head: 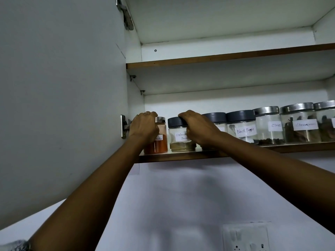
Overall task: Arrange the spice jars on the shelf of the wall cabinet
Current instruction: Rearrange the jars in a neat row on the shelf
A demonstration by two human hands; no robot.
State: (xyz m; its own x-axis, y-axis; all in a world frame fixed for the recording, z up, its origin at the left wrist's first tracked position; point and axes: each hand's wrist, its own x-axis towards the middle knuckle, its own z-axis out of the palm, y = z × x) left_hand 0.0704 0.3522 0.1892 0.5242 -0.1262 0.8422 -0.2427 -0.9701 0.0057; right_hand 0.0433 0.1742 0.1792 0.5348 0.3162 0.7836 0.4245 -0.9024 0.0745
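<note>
A row of labelled spice jars stands along the front of the lower shelf (181,157) of the open wall cabinet. At the far left my left hand (144,126) grips a steel-lidded jar of orange powder (159,144). My right hand (197,127) curls over the grey lid and side of the coriander powder jar (178,140) beside it. Behind that hand a grey-lidded jar (214,117) is mostly hidden. Further right stand the black pepper jar (243,130), the cloves jar (269,125) and a cinnamon jar (301,124).
The open cabinet door (63,87) hangs close on the left, its hinge (124,128) beside my left hand. An upper shelf (217,56) sits above the jars. One more jar (326,120) is cut off at the right edge. A wall socket plate (246,236) is below.
</note>
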